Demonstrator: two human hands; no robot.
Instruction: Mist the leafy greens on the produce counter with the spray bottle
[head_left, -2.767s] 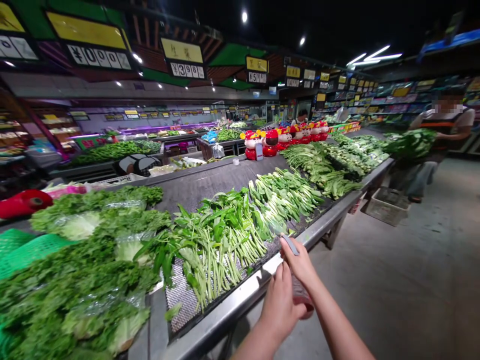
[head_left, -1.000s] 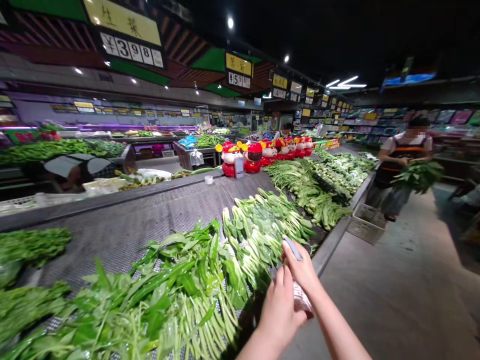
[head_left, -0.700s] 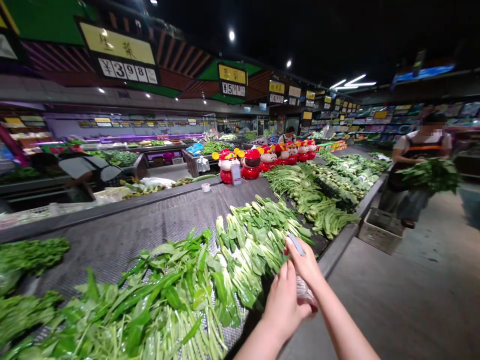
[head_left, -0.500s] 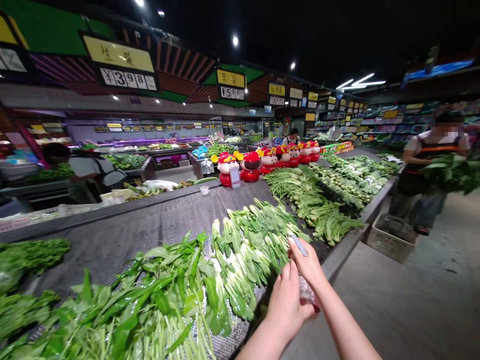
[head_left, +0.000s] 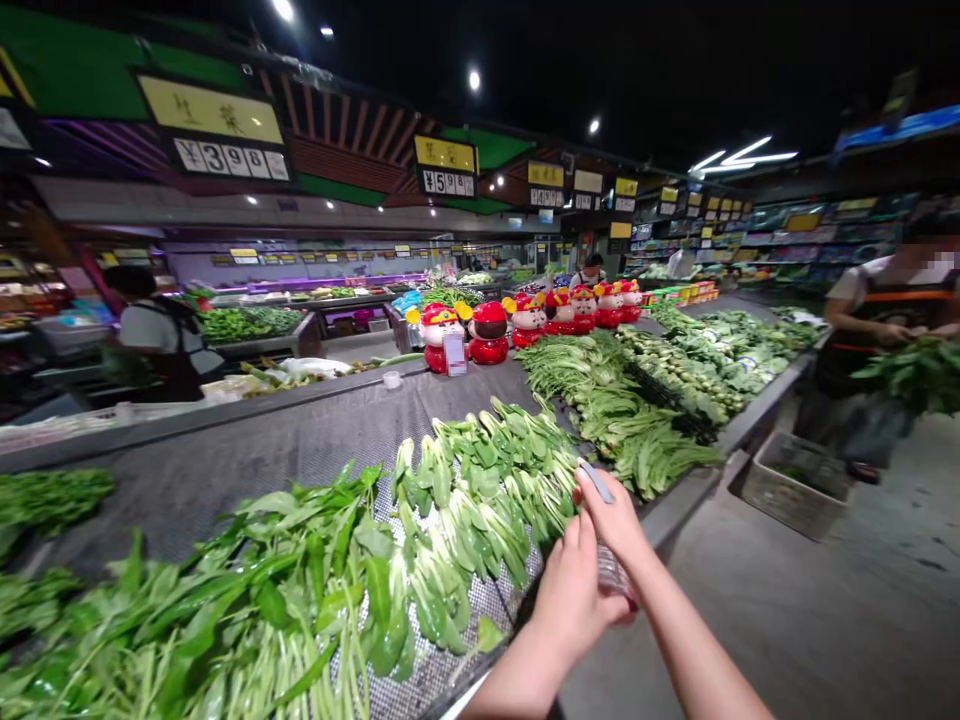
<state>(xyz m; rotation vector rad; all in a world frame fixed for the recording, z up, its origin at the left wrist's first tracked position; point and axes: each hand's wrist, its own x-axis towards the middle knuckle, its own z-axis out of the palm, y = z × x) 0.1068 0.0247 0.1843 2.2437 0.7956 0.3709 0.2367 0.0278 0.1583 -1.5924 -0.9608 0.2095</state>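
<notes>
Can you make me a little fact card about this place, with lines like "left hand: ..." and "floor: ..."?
place: vegetable shop
left hand: curled around a shiny bundle, partly hidden
right hand: pinching a grey strip
sloping stand: leafy greens in rows
decorations: red figures in a line
other person: at the right, holding a leafy bunch
floor: crate beside the stand

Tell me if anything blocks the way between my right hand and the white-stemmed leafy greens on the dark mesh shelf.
Nothing visible stands between your right hand and the white-stemmed leafy greens, apart from the flat grey strip it holds.
</notes>
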